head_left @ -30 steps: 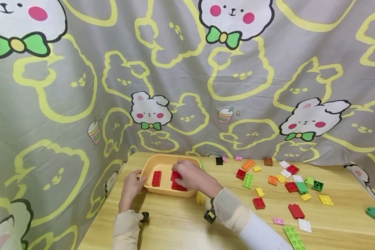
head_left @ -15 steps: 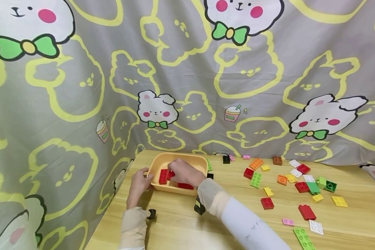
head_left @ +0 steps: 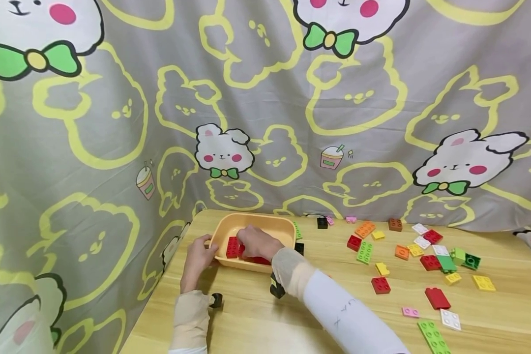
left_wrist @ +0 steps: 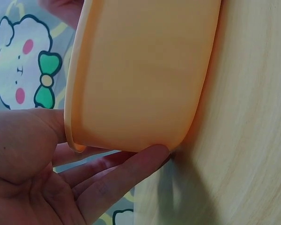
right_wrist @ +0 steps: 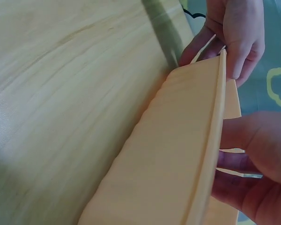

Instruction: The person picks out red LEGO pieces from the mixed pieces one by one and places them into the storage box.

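A peach-orange plastic basin (head_left: 274,225) stands at the back left of the table. My left hand (head_left: 197,258) grips its left end; in the left wrist view the thumb is at the rim and the fingers lie against the outer wall. My right hand (head_left: 258,243) reaches over the front rim into the basin, fingers curled on a small red toy brick (head_left: 241,251), mostly covered by them. Just left of it a red studded brick (head_left: 232,247) lies on the basin floor. More red (head_left: 261,260) shows beneath the right hand. In the right wrist view the basin wall (right_wrist: 164,136) hides the bricks.
Loose toy bricks in several colours spread over the right part of the table, among them a red brick (head_left: 380,285) and a long green brick (head_left: 433,337). A black brick (head_left: 322,223) sits near the back edge. A patterned curtain (head_left: 283,108) borders the table.
My right hand has moved left inside the basin with the small red brick, up beside the left red brick. My left hand keeps its grip on the basin. The view has shifted slightly.
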`<control>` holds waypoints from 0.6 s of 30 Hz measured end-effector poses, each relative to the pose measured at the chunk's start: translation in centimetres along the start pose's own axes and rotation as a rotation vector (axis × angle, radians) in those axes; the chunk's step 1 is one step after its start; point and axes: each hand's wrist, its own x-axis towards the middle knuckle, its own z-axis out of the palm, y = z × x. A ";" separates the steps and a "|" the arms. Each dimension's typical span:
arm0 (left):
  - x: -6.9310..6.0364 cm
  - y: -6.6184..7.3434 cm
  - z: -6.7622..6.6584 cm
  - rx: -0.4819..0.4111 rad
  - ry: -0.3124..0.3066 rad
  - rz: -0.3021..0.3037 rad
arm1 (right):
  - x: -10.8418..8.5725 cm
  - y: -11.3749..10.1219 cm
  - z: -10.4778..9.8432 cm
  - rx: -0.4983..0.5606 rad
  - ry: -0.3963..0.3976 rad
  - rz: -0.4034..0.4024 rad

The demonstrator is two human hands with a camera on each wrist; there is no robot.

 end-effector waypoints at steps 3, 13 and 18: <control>0.1 0.2 -0.1 0.000 -0.001 0.010 | 0.2 0.2 0.1 -0.015 -0.010 0.002; 0.0 0.5 -0.2 0.023 0.002 0.028 | 0.3 0.2 0.4 0.006 -0.028 0.015; -0.1 0.4 -0.2 0.018 0.002 0.019 | -0.5 -0.1 -0.9 -0.017 -0.011 0.008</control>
